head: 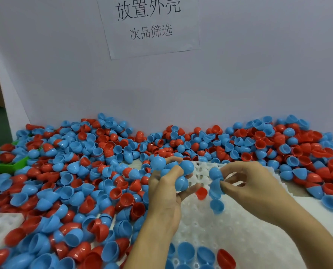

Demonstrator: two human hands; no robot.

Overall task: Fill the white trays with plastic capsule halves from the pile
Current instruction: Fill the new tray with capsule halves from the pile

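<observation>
Left hand (167, 193) curls its fingers round a clutch of blue halves (181, 171), right hand (252, 183) pinches another blue half (216, 186) above the white tray (229, 230) beneath the fingers, mostly unfilled; the pile (74, 171) surrounds both.

Bare forearms, no sleeves or gloves

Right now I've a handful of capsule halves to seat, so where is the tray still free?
The white moulded plastic tray has bare sockets across its middle, between the right hand above and the row of blue and red plastic halves along the near edge. Left of the left hand, the loose pile is crowded.
</observation>
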